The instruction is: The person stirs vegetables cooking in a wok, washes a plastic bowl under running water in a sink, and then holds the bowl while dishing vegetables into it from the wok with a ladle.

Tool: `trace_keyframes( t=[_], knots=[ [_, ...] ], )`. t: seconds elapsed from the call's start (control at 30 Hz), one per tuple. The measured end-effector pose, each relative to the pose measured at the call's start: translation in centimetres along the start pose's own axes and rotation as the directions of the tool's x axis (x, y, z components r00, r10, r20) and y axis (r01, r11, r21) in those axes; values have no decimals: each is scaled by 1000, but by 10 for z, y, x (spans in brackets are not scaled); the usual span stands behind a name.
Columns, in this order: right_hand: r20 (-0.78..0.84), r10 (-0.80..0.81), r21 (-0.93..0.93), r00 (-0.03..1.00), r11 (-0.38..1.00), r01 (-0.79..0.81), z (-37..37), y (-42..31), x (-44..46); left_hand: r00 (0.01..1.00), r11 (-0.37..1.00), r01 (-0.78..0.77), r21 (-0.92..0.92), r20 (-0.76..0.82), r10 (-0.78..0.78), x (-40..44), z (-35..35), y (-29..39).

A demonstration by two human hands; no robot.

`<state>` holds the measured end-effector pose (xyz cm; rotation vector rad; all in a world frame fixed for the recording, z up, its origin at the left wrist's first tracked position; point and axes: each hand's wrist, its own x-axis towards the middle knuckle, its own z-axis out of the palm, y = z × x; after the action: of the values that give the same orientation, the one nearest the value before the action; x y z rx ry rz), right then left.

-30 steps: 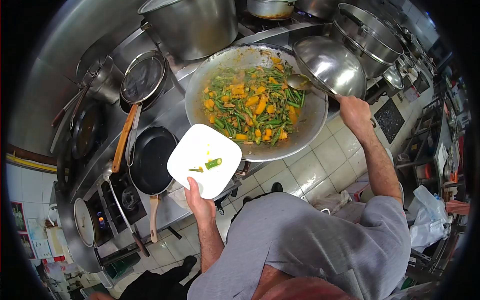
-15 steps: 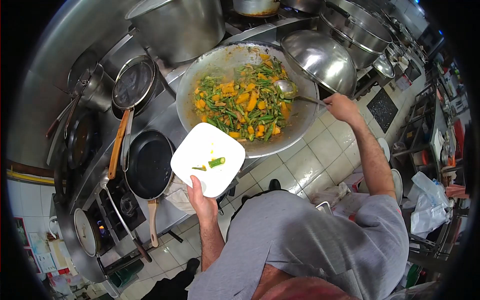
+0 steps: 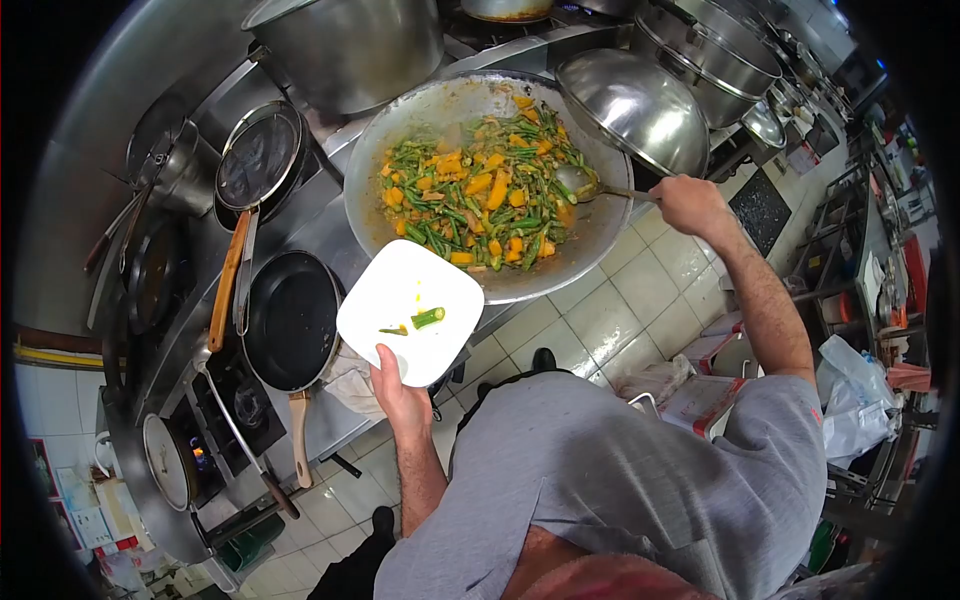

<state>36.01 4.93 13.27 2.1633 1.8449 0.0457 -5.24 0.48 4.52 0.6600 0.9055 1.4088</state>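
Observation:
My left hand [image 3: 402, 398] grips the near edge of a white square plate [image 3: 400, 290], thumb on top. On the plate lie a green bean piece [image 3: 428, 317] and a smaller scrap. My right hand [image 3: 692, 207] is closed round the handle of a metal ladle [image 3: 580, 183], whose bowl rests at the right side of the food. Green beans and orange chunks [image 3: 480, 195] fill the middle of a wide metal wok [image 3: 385, 130]. The plate is held at the wok's near left rim, overlapping it in view.
A domed metal lid [image 3: 635, 108] leans at the wok's right. Behind stands a large pot [image 3: 350, 50]. To the left are a black frying pan [image 3: 290, 320], a strainer [image 3: 260, 160] and a lidded pan [image 3: 168, 462] by a lit burner. Tiled floor [image 3: 600, 310] shows below.
The ladle's bowl has turned and settled in the food at the right. The view has shifted, so the wok and stove appear further left. My left hand still holds the plate.

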Motion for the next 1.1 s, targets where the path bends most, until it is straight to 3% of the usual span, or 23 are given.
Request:
trace_keyframes(
  t=[0.07, 0.1, 0.17, 0.27, 0.4, 0.47, 0.5, 0.6, 0.73, 0.8, 1.1],
  knots=[
    [-69, -23, 239, 997, 970, 39, 9, 19, 0, 1000, 1000, 6, -8, -16, -6, 0, -1, 0],
    [-69, -28, 236, 997, 971, 43, 4, 17, 0, 1000, 1000, 2, -16, -7, -2, 1, -2, -1],
    [20, 27, 39, 999, 999, -28, -10, 9, -2, 1000, 1000, -1, -21, -2, 1, 2, -3, -2],
    [-2, 48, -89, 999, 995, -48, -24, -7, 3, 1000, 1000, 9, -2, -9, -9, 4, -1, -1],
    [129, 25, -39, 991, 999, -20, -27, 4, 14, 1000, 1000, 7, -6, 10, -7, 4, 2, -1],
    [67, -47, 229, 997, 973, 30, -16, 24, 12, 1000, 1000, 10, -3, -3, -10, 2, 1, 0],
    [67, -54, 225, 996, 974, 38, -14, 35, 10, 1000, 1000, 4, -5, -9, -4, 1, 1, 1],
    [282, 22, 457, 959, 876, -154, -29, 50, -3, 1000, 1000, 2, -15, -30, -3, -1, -3, 1],
    [359, -11, 477, 933, 862, -174, -40, 40, -13, 998, 998, -23, 50, -49, 26, 5, 0, 1],
    [307, -179, 431, 935, 902, 32, -38, 33, -15, 999, 998, -22, 53, -26, 23, 8, 2, 1],
    [467, -300, 364, 832, 923, 129, -58, 16, 3, 1000, 998, 4, 62, -17, -3, 5, 5, -1]
  ],
)
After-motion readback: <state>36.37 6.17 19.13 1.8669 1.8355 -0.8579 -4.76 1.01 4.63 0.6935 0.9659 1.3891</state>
